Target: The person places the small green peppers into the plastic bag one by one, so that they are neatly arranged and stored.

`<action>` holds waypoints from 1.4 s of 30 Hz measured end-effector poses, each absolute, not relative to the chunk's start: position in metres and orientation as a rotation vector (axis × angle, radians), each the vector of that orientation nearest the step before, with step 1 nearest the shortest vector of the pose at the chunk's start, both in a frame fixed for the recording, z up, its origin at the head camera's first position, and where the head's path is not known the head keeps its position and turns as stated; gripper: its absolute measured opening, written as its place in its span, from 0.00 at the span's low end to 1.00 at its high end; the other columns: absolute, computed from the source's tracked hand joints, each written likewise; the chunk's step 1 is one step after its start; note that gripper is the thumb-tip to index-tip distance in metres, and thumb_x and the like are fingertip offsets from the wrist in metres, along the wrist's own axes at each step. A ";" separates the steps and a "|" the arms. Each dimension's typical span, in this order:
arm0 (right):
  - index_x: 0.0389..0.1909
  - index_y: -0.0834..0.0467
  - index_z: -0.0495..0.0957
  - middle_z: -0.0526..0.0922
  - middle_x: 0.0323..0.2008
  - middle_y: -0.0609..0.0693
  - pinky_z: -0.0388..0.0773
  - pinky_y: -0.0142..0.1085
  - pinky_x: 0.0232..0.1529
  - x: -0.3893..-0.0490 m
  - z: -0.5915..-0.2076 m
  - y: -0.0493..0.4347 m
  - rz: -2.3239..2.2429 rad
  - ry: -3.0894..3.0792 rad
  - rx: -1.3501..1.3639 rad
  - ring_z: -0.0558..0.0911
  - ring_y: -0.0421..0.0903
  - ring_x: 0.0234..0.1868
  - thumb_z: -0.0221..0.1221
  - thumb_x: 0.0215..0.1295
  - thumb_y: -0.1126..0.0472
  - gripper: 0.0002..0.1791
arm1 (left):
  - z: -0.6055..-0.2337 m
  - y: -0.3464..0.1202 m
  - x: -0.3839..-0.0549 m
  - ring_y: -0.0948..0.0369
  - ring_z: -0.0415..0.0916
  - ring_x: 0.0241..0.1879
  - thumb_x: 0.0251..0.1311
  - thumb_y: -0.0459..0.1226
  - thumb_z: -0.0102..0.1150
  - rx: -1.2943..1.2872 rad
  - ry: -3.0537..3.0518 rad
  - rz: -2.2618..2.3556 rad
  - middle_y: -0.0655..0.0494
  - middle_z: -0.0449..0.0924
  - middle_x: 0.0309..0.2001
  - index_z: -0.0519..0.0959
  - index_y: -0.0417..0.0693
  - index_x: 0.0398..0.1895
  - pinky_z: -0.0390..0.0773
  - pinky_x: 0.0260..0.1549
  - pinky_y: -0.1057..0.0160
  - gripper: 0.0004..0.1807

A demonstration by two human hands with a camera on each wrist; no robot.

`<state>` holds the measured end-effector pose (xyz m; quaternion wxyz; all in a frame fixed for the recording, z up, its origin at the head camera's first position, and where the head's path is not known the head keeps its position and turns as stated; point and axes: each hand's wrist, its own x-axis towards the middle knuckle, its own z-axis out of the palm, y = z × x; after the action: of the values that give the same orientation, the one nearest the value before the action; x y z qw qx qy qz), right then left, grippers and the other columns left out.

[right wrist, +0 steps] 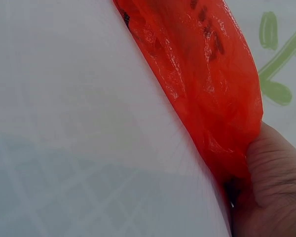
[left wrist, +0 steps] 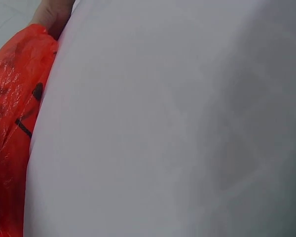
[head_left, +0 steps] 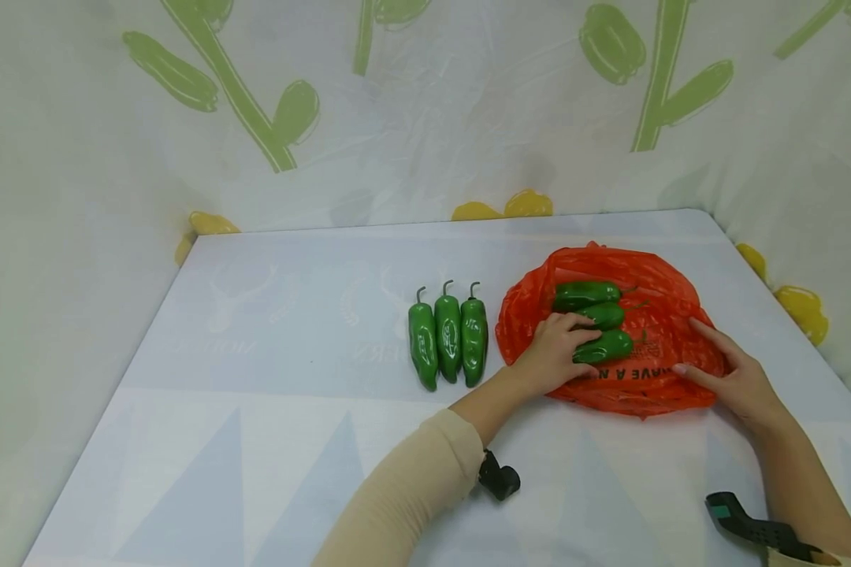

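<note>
A red plastic bag (head_left: 652,272) lies spread on the table in the head view, with three green peppers (head_left: 587,294) on it. My left hand (head_left: 553,346) reaches over the bag's left side. Its thumb and fingers hold the blunt end of the nearest pepper (head_left: 613,346) on the bag. At the bag's right side, my right hand (head_left: 741,386) grips the plastic, thumb and fingers apart along the edge. The right wrist view shows the right thumb (right wrist: 274,163) against the red plastic (right wrist: 212,108). In the left wrist view, the bag (left wrist: 15,98) fills the left edge.
Three more green peppers (head_left: 447,335) lie side by side left of the bag, stems pointing away. The white table (head_left: 255,339) has pale blue triangles and ends at a patterned curtain (head_left: 425,126). Black wrist devices (head_left: 499,476) are on both forearms.
</note>
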<state>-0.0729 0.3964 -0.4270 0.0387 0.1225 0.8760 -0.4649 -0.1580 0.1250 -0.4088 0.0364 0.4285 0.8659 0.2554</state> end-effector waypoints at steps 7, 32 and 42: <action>0.73 0.34 0.40 0.32 0.75 0.57 0.47 0.68 0.61 -0.072 -0.427 0.397 -1.415 2.669 0.386 0.33 0.63 0.73 0.57 0.65 0.48 0.43 | -0.409 0.123 -0.158 0.60 0.62 0.59 0.52 0.48 0.67 1.269 2.633 0.903 0.56 0.68 0.61 0.73 0.50 0.62 0.61 0.56 0.70 0.33; 0.73 0.34 0.42 0.33 0.75 0.54 0.45 0.68 0.62 -0.072 -0.424 0.396 -1.445 2.678 0.364 0.34 0.61 0.73 0.57 0.66 0.48 0.42 | -0.386 0.091 -0.162 0.62 0.66 0.61 0.50 0.46 0.70 1.130 2.457 1.292 0.55 0.71 0.62 0.69 0.52 0.65 0.70 0.55 0.70 0.37; 0.74 0.37 0.41 0.34 0.74 0.61 0.43 0.70 0.61 -0.071 -0.423 0.394 -1.414 2.699 0.358 0.34 0.65 0.72 0.57 0.65 0.48 0.43 | -0.372 0.071 -0.159 0.63 0.66 0.61 0.48 0.44 0.72 1.081 2.403 1.471 0.56 0.72 0.62 0.69 0.50 0.66 0.71 0.56 0.64 0.39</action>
<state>-0.0708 0.3944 -0.4230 0.0369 0.1165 0.8791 -0.4606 -0.1585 0.0715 -0.3724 0.0618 0.3577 0.7946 0.4866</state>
